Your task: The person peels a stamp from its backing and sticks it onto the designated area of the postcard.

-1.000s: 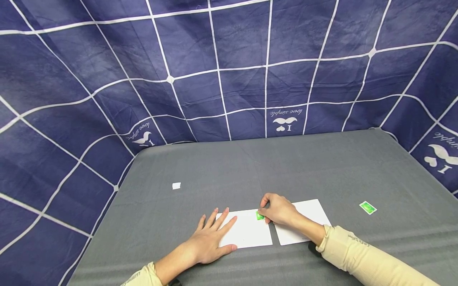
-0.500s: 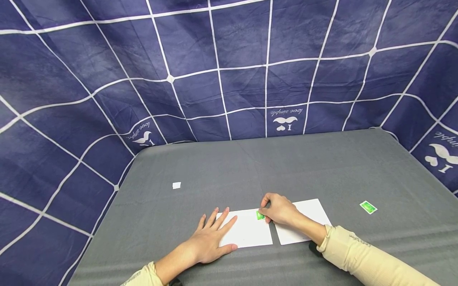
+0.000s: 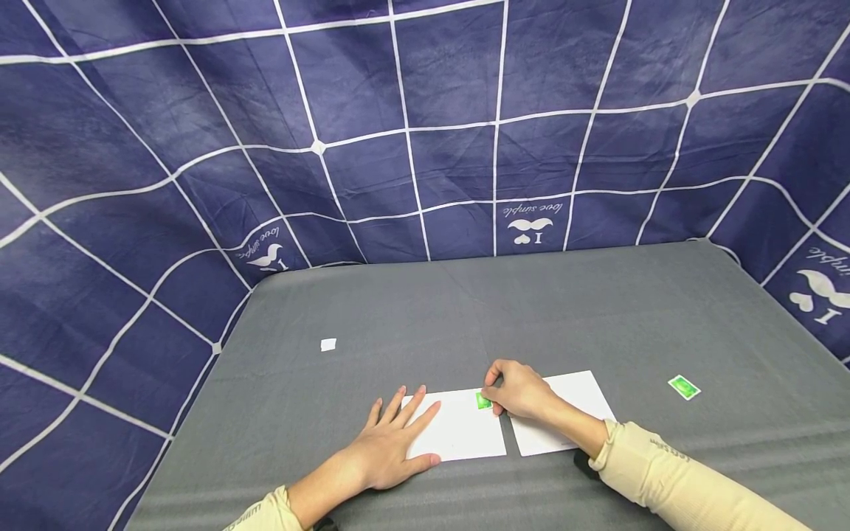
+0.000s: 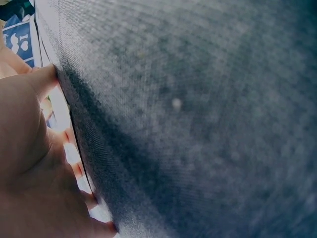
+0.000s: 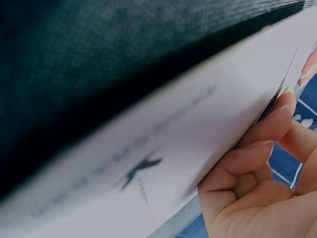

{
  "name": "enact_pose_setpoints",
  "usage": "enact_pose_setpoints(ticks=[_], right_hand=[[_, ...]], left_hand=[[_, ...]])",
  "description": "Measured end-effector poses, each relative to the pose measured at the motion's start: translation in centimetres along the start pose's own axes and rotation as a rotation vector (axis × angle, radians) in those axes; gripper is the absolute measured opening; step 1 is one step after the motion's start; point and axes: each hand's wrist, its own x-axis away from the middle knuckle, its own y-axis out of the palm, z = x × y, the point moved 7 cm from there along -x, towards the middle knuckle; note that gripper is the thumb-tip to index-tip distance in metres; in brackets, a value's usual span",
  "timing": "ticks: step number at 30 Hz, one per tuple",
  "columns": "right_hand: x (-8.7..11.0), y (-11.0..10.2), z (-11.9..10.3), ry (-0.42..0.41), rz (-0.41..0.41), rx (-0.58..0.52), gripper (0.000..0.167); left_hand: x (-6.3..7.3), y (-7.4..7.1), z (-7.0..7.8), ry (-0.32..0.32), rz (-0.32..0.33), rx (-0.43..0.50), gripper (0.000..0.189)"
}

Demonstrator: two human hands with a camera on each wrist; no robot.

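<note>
1. As I watch, the right hand point(image 3: 521, 392) pinches a green sticker point(image 3: 483, 401) on the left sheet point(image 3: 458, 435), far right corner.
2. Left hand point(image 3: 390, 450) lies splayed, gripping nothing.
3. Only right wrist view shows the black mark point(image 5: 142, 170).

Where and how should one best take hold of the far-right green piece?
Perhaps pinch the left edge of the green piece, coming from the left with the right hand: it lies flat and looks thin, so a fingernail should lift that edge first.
</note>
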Motion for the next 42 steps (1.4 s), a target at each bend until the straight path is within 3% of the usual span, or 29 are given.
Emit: enact_pose_setpoints(ticks=[14,42], right_hand=[[0.02,0.06,0.02,-0.003,-0.012,-0.027,0.012],[-0.07,0.25,0.21,-0.008,-0.019,-0.061,0.005]], left_hand=[[-0.08,-0.07,0.0,0.019,0.022,0.014,0.072],[-0.01,0.07,-0.08,-0.002,0.014,-0.015,0.073]])
